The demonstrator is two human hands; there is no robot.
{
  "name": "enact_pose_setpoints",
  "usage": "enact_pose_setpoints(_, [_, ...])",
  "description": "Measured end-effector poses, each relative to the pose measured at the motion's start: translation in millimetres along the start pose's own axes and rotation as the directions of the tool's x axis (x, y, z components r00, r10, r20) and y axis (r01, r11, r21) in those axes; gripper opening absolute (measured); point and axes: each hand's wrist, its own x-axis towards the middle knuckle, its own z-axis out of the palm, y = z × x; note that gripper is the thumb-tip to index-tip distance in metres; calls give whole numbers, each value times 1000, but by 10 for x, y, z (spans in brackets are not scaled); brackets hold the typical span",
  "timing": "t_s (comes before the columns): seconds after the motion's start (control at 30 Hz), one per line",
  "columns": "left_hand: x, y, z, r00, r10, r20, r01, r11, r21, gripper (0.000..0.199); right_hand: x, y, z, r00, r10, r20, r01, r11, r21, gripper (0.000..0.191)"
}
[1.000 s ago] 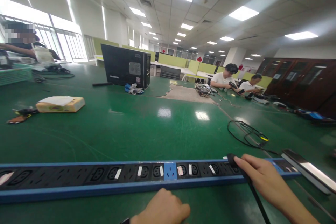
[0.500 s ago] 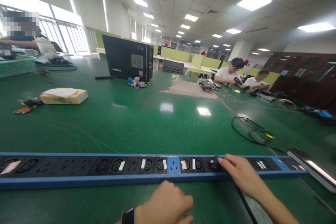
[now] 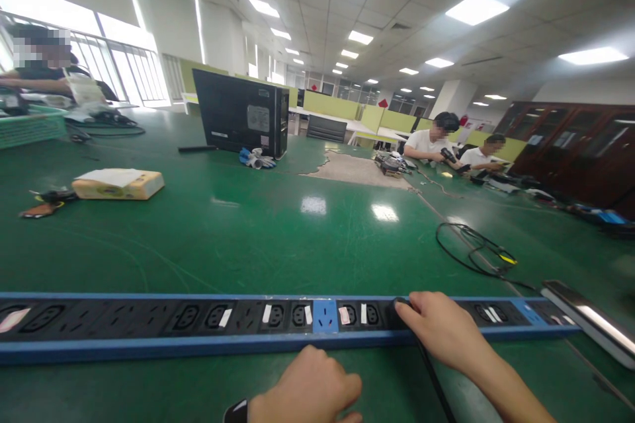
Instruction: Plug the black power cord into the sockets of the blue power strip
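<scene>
A long blue and black power strip (image 3: 247, 318) lies across the near part of the green table, with rows of black sockets, blue ones and small white labels. My right hand (image 3: 439, 327) is closed around a black plug (image 3: 395, 309), which sits against the strip right of the middle blue socket; whether it is fully seated is hidden. From under that hand a black power cord (image 3: 436, 383) runs toward the bottom edge. My left hand (image 3: 307, 386), a dark band at its wrist, rests in front of the strip. Its fingers are curled, with nothing visible in them.
A smartphone (image 3: 590, 320) lies over the strip's right end, near a coiled black cable (image 3: 476, 251). Farther back are a tissue pack (image 3: 119, 185), gloves (image 3: 256, 158) and a black computer case (image 3: 243, 112). Other people sit at the far right and far left.
My right hand has moved slightly left, turning the plug down against the strip; its pin face, visible before, is now hidden. My left hand stays in nearly the same place.
</scene>
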Motion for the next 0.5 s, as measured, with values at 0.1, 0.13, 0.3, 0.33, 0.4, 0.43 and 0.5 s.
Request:
enact_pose_setpoints(0.1, [-2,-11,-31,999,13,34,-13,1000,-3,20,56,87,22,996,-61,71,53,993,105,43])
enact_pose_setpoints(0.13, [-3,-12,-36,999,16,43,-16,1000,-1,20,79,124,36,994,-73,87,60,987,147,42])
enact_pose_setpoints(0.3, [-8,2,-35,999,5,42,-6,1000,13,22,192,261,89,989,-94,111,60,958,279,42])
enact_pose_setpoints(0.33, [-7,4,-35,999,0,34,-1,1000,15,22,202,272,95,987,-105,125,61,947,315,41])
enact_pose_setpoints(0.4, [-5,3,-33,1000,-1,23,1,1000,18,22,201,275,101,975,-143,172,62,912,405,39])
enact_pose_setpoints(0.43, [-5,1,-30,1000,1,22,-2,1000,16,22,191,269,103,968,-162,192,62,894,444,38])
enact_pose_setpoints(0.5, [-4,-5,-15,1000,12,26,-12,1000,6,21,169,249,101,963,-174,205,59,882,468,38])
